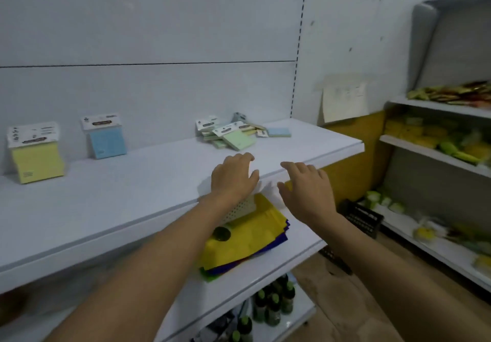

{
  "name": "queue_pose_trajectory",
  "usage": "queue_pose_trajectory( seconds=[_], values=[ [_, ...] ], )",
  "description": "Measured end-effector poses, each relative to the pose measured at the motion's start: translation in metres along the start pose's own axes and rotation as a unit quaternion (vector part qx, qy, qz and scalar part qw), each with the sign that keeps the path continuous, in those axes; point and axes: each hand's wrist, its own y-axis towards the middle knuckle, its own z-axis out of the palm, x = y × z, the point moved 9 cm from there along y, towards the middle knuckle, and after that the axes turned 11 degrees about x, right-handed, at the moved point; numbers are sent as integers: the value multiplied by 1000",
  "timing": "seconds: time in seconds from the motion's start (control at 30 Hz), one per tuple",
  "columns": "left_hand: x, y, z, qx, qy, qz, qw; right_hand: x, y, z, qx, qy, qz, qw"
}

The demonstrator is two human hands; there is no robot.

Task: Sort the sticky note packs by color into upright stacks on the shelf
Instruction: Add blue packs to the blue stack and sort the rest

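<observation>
On the white shelf (132,190) a yellow sticky note stack (37,159) stands upright at the far left. A blue stack (106,142) stands upright to its right. Further right lies a loose pile of packs (233,134), mostly green, with a blue pack (279,132) flat at its right end. My left hand (235,175) hovers over the shelf's front edge, just short of the pile, fingers apart and empty. My right hand (305,184) is beside it in front of the edge, also spread and empty.
Below the shelf a lower shelf holds yellow and blue folders (244,240), a white perforated basket (239,208) and a dark round lid (221,234). Green-capped bottles (273,304) stand lower down. A second shelving unit (438,152) with yellow and green goods fills the right side.
</observation>
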Motion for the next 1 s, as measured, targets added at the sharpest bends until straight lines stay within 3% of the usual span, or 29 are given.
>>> queue_pose_trajectory(
  seconds=[0.2,0.53,0.73,0.87,1.0],
  values=[
    [-49,14,47,51,-14,-14,998,-70,-7,10,50,-65,-1,997],
    [-11,106,53,25,-6,-80,996,-63,102,27,40,6,-88,995],
    [16,142,112,179,52,-155,970,-91,177,41,34,32,-95,994],
    [20,144,112,161,47,-151,974,-104,232,60,48,91,-90,991],
    [16,138,107,148,44,-153,976,-115,285,94,115,69,-82,988]
  ],
)
